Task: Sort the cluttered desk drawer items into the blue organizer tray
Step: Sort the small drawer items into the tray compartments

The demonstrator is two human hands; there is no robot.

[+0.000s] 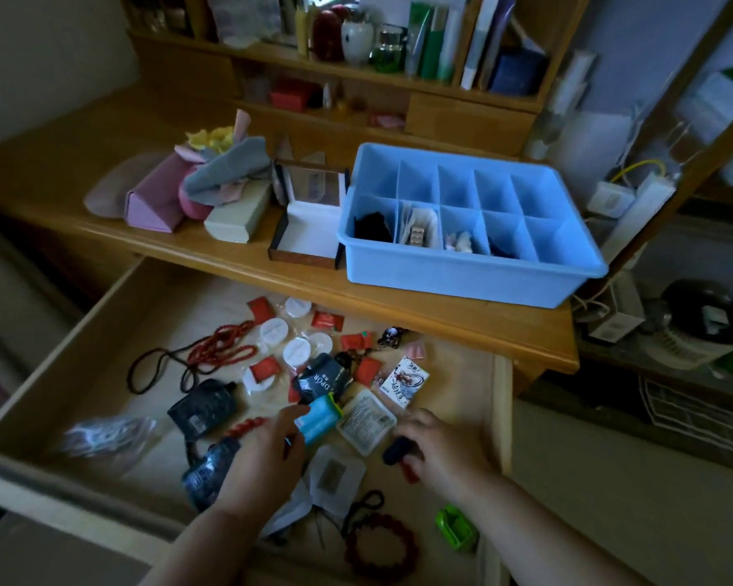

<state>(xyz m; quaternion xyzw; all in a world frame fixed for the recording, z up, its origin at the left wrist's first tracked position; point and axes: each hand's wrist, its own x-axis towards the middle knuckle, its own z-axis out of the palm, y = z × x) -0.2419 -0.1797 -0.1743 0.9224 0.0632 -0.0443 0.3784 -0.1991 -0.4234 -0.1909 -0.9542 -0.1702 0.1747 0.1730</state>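
2 hands down in open wooden drawer (pixel 102 332). Left hand (pixel 263 454) pinches small light-blue rectangular box (pixel 317 418) at its near end. Right hand (pixel 434 448) curls round small dark oval object (pixel 396 450), red bit poking below fingers. Clear flat plastic packet (pixel 367 420) lies between both grips. Blue plastic 10-compartment organizer tray (pixel 462 272) sits on desk, well beyond hands, 4 front cells filled.

pink case (pixel 151 203), open box (pixel 310 234), books (pixel 475 40)
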